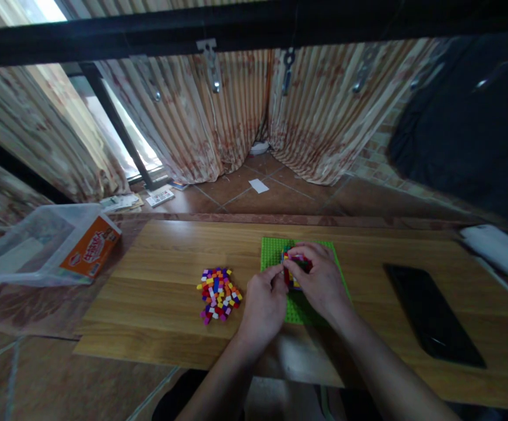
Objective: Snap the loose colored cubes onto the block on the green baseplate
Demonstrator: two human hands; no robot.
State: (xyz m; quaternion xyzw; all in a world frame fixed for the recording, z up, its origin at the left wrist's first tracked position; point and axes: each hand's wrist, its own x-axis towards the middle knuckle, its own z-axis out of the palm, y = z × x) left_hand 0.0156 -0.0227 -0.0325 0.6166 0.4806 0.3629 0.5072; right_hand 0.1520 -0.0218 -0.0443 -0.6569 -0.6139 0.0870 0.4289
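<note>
A small structure of multicoloured toy building bricks stands on a green studded baseplate. My left hand is at its left side, fingers curled and closed, with thumb and index fingertip against the bricks. From the right, my right hand reaches over the structure, its thumb and fingers pinched at the upper left corner. The fingers cover much of the structure, and any single brick between them is too small to make out. Left of my left hand lies a pile of loose toy bricks in several colours.
The wooden table carries a black phone-like slab at the right. A white rolled item lies at the far right edge. To the left, off the tabletop, stands a clear plastic bin with an orange label. Curtains hang behind.
</note>
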